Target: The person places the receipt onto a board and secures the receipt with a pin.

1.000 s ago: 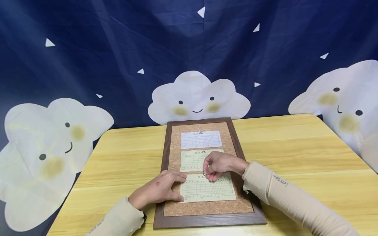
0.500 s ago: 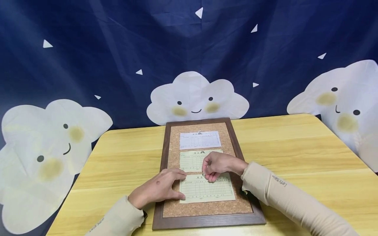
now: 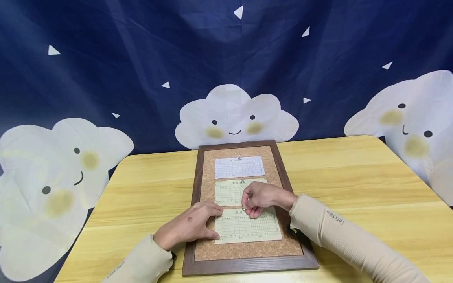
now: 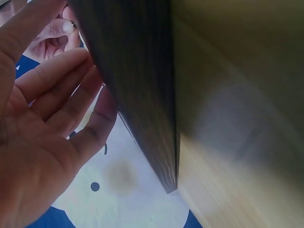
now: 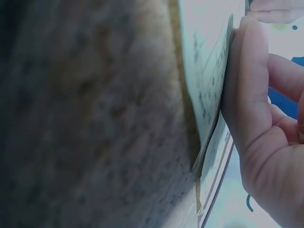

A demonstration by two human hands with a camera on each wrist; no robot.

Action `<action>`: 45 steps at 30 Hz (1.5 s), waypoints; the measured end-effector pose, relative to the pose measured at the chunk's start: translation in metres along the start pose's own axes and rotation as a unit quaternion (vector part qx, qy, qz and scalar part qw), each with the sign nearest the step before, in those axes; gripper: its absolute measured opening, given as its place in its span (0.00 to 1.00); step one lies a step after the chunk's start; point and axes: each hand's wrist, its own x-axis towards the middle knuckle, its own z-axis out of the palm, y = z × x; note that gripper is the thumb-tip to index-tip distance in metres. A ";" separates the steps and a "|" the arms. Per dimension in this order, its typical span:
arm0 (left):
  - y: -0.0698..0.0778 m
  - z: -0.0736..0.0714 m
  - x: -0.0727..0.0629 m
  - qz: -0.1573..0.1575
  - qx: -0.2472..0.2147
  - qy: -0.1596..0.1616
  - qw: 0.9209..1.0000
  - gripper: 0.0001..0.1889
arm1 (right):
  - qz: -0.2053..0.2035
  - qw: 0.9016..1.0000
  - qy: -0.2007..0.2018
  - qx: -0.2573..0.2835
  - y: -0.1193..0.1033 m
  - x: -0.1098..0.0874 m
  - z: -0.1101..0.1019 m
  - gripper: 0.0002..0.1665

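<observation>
A cork board (image 3: pixel 209 251) with a dark wooden frame lies on the table, bearing three printed paper slips in a column. On the nearest, pale yellow slip (image 3: pixel 247 228), my left hand (image 3: pixel 192 224) rests its fingertips and thumb at the left edge, fingers loosely extended. My right hand (image 3: pixel 260 198) pinches a small shiny pushpin (image 3: pixel 243 209) at that slip's top edge; the fingers hide much of it. Partly beneath the right hand is the middle yellow slip (image 3: pixel 226 193). A white slip (image 3: pixel 238 168) is farthest away. Both farther slips carry a small pin at the top.
The light wood table (image 3: pixel 148 188) extends on both sides of the board. Behind it hangs a dark blue curtain (image 3: pixel 212 47) printed with white smiling clouds. The raised wooden frame (image 4: pixel 137 95) edges the board beside the left hand.
Both hands keep nearly the same place and pose on the nearest slip. Only a slight shift of the head view shows.
</observation>
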 end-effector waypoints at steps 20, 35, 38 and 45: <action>-0.001 0.001 0.000 0.000 0.004 -0.003 1.000 0.29 | -0.001 1.000 0.004 -0.007 0.000 0.001 0.002 0.09; -0.001 0.001 0.000 -0.001 0.003 0.000 1.000 0.29 | 0.000 1.000 0.002 -0.013 -0.002 0.002 0.003 0.09; -0.001 0.002 0.000 -0.003 0.000 -0.002 1.000 0.29 | -0.001 1.000 0.001 -0.013 -0.001 0.002 0.003 0.09; -0.001 0.002 0.000 -0.002 0.001 0.000 1.000 0.29 | 0.000 1.000 0.004 -0.012 -0.001 0.002 0.003 0.08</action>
